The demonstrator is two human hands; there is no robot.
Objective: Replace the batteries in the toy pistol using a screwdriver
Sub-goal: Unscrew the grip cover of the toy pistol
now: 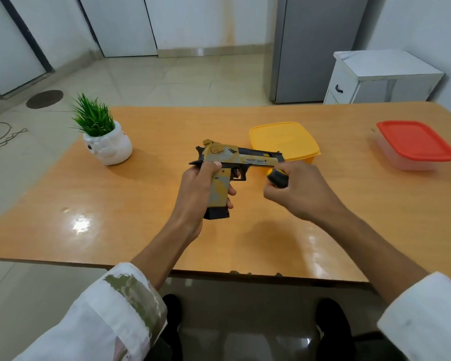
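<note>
While held above the middle of the worktop (146, 212), toy pistol (235, 162) up in the air, not resting on anything. Left hand (197, 196) closed around the handle part, fingers wrapped from behind, thumb near the rear of the slide. Long axis of the barrel roughly level, running left to right, muzzle toward the right edge of the worktop; handle and black magazine base pointing down toward the near edge.

Right hand (297, 194) closed on the screwdriver (277, 177), only the black and yellow handle end showing; shaft and tip hidden, so direction of the tip not possible to tell. Right grip just beside the pistol, below the front part of the barrel and right of the trigger guard, near but apparently not touching. Pistol therefore lying to the left and slightly above from the right grip; right hand the nearer one for the tool work, left only steadying.

Probably the stage of finding the battery cover screw; no screw or cover visible from here, maybe on the hidden side.

Around: yellow box (284, 142) directly behind the muzzle toward the far edge, red-lidded box (415, 142) near the far right corner, potted plant (102, 136) near the far left corner. All well apart from the hands; nothing between screwdriver and pistol.
</note>
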